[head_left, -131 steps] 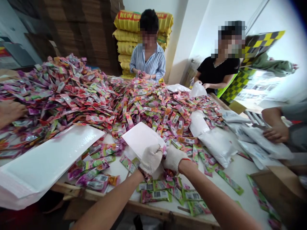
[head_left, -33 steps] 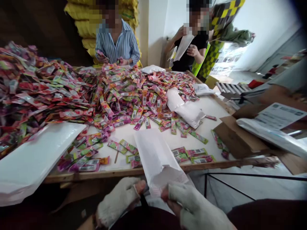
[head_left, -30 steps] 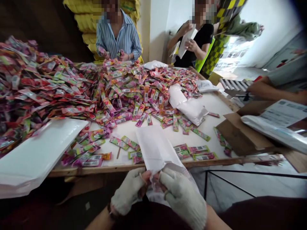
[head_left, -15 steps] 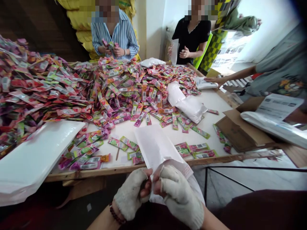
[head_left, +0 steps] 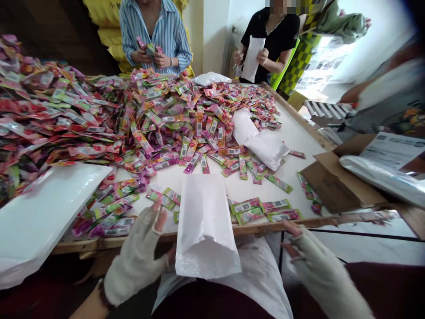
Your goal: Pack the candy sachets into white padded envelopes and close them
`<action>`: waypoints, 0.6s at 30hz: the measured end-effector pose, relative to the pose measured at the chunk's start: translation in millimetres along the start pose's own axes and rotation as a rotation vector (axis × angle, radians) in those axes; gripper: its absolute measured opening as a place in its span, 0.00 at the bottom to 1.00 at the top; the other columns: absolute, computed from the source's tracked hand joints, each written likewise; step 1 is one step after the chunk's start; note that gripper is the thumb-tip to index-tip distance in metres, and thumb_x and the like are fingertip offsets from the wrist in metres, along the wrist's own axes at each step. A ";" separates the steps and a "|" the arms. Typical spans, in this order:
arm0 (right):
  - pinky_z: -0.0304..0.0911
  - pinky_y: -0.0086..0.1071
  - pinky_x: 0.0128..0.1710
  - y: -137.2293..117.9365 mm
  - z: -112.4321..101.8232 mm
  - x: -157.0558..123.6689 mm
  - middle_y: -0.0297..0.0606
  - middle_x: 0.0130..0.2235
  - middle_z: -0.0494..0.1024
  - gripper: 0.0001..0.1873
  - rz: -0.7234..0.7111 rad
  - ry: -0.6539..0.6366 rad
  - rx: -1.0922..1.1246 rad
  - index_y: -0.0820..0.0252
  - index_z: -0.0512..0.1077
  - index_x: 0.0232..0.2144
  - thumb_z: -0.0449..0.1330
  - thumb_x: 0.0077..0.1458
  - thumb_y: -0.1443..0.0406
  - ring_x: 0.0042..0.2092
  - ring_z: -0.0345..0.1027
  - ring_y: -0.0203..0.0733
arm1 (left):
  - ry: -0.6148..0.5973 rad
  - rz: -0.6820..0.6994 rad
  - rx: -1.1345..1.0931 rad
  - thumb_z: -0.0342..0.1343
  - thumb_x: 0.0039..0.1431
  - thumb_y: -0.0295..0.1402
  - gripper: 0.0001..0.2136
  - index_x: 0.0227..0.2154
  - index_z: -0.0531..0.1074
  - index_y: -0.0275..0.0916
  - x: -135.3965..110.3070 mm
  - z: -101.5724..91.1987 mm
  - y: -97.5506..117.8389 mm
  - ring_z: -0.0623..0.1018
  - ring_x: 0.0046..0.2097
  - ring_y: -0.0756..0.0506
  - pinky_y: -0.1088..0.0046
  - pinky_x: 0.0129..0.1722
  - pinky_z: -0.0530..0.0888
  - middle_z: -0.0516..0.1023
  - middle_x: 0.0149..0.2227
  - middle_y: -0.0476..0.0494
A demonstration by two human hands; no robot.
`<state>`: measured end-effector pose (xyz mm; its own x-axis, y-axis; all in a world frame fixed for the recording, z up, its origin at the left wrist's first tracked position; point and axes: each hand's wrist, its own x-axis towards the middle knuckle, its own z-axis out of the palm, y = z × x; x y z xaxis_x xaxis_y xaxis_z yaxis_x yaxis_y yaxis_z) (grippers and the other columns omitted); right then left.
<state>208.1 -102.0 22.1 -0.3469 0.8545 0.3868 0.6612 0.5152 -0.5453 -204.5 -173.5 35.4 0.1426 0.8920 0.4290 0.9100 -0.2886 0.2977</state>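
Note:
A white mailer bag (head_left: 206, 212) lies over the table's near edge, its mouth gaping towards me. My left hand (head_left: 136, 252), in a white fingerless glove, is left of the bag with fingers spread; its thumb is close to the bag's side, and I cannot tell whether they touch. Its fingertips are beside small green-and-pink candy packets (head_left: 159, 198). My right hand (head_left: 318, 266), gloved likewise and blurred, is apart from the bag at the right. Its fingers stretch towards packets (head_left: 283, 215) by the wooden edge, and nothing shows in its grasp.
A large heap of packets (head_left: 66, 115) covers the table's left and back. Filled white bags (head_left: 265, 148) lie right of centre. At left is a stack of white mailers (head_left: 53, 208); at right, a cardboard box (head_left: 335, 181). Three people stand around the table, one holding a white bag (head_left: 254, 57).
Both my hands have let go of the bag and moved apart, left and right. The bag now lies straighter with its mouth open. The person at right has drawn their arm back from the table.

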 end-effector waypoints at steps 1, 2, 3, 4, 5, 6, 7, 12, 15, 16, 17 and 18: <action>0.72 0.37 0.46 -15.3 18.5 8.4 0.46 0.56 0.72 0.29 -0.127 -0.017 0.017 0.54 0.62 0.61 0.57 0.58 0.68 0.52 0.71 0.47 | 0.006 0.129 0.014 0.61 0.55 0.37 0.42 0.68 0.44 0.44 4.5 4.1 1.1 0.54 0.68 0.30 0.43 0.64 0.58 0.47 0.70 0.34; 0.71 0.38 0.48 -30.7 34.9 16.9 0.46 0.59 0.70 0.30 -0.237 -0.061 0.039 0.53 0.60 0.62 0.56 0.58 0.70 0.54 0.70 0.47 | 0.011 0.242 0.012 0.60 0.55 0.34 0.42 0.68 0.44 0.45 8.6 7.2 2.6 0.52 0.69 0.29 0.40 0.64 0.56 0.46 0.70 0.34; 0.71 0.36 0.48 -44.5 48.3 24.6 0.42 0.59 0.70 0.29 -0.326 -0.098 0.066 0.49 0.61 0.61 0.55 0.58 0.71 0.51 0.72 0.44 | 0.002 0.335 0.008 0.59 0.56 0.31 0.39 0.67 0.47 0.45 11.6 8.9 4.1 0.53 0.69 0.30 0.39 0.64 0.54 0.49 0.70 0.35; 0.71 0.35 0.47 -55.5 58.0 30.8 0.39 0.58 0.72 0.28 -0.408 -0.129 0.100 0.47 0.63 0.59 0.55 0.58 0.72 0.48 0.73 0.42 | -0.022 0.414 0.000 0.57 0.57 0.27 0.34 0.66 0.52 0.44 13.0 9.2 5.2 0.55 0.68 0.33 0.41 0.65 0.54 0.55 0.68 0.37; 0.71 0.34 0.46 -63.3 64.1 35.1 0.37 0.56 0.74 0.26 -0.460 -0.149 0.145 0.47 0.66 0.56 0.55 0.57 0.73 0.45 0.74 0.39 | -0.056 0.468 -0.013 0.54 0.57 0.24 0.30 0.63 0.58 0.44 12.8 8.1 5.9 0.59 0.67 0.37 0.46 0.66 0.54 0.63 0.64 0.39; 0.71 0.32 0.44 -67.9 67.2 37.5 0.36 0.52 0.77 0.24 -0.467 -0.154 0.204 0.48 0.68 0.53 0.54 0.56 0.74 0.43 0.75 0.38 | -0.094 0.486 -0.034 0.52 0.57 0.21 0.26 0.60 0.63 0.42 11.1 5.9 6.5 0.64 0.64 0.42 0.52 0.67 0.56 0.70 0.60 0.42; 0.70 0.31 0.42 -69.8 68.1 38.3 0.36 0.48 0.79 0.22 -0.423 -0.158 0.271 0.51 0.69 0.49 0.53 0.55 0.75 0.40 0.75 0.37 | -0.119 0.461 -0.070 0.50 0.58 0.20 0.23 0.56 0.67 0.41 8.4 3.3 7.2 0.69 0.61 0.46 0.59 0.66 0.59 0.75 0.55 0.44; 0.62 0.27 0.28 -69.0 69.0 41.9 0.30 0.23 0.72 0.14 0.269 -0.384 0.422 0.57 0.68 0.25 0.51 0.62 0.63 0.26 0.66 0.34 | -0.037 -0.019 -0.233 0.49 0.65 0.28 0.09 0.38 0.75 0.41 1.5 1.0 16.9 0.77 0.44 0.49 0.72 0.49 0.73 0.81 0.39 0.48; 0.57 0.29 0.24 -71.9 75.9 55.2 0.27 0.18 0.66 0.15 0.508 -0.409 0.406 0.56 0.63 0.26 0.52 0.61 0.56 0.22 0.61 0.35 | -0.097 -0.273 -0.119 0.48 0.66 0.34 0.14 0.26 0.73 0.39 10.7 11.3 20.3 0.76 0.34 0.48 0.72 0.38 0.74 0.77 0.29 0.47; 0.56 0.29 0.24 -72.2 77.6 60.5 0.26 0.18 0.65 0.12 0.537 -0.404 0.389 0.55 0.63 0.29 0.54 0.59 0.56 0.21 0.60 0.35 | -0.142 -0.298 -0.052 0.49 0.65 0.35 0.16 0.22 0.71 0.39 15.2 14.4 19.7 0.75 0.32 0.47 0.70 0.35 0.73 0.75 0.25 0.47; 0.55 0.29 0.24 -71.7 78.6 65.6 0.25 0.19 0.64 0.10 0.551 -0.403 0.358 0.55 0.63 0.32 0.56 0.57 0.56 0.22 0.60 0.35 | -0.188 -0.295 0.023 0.50 0.64 0.36 0.17 0.20 0.69 0.39 19.8 16.6 18.8 0.73 0.29 0.46 0.69 0.33 0.71 0.72 0.22 0.47; 0.55 0.29 0.24 -70.4 78.8 70.3 0.25 0.20 0.65 0.11 0.556 -0.409 0.317 0.55 0.62 0.35 0.58 0.54 0.58 0.22 0.60 0.36 | -0.225 -0.286 0.104 0.52 0.62 0.37 0.16 0.18 0.68 0.39 24.4 17.7 18.1 0.72 0.28 0.45 0.67 0.32 0.71 0.71 0.21 0.47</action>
<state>84.7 -72.9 29.0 -0.2781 0.9186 -0.2809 0.6095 -0.0572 -0.7907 -177.7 -150.8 36.2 -0.0520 0.9888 0.1397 0.9585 0.0102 0.2850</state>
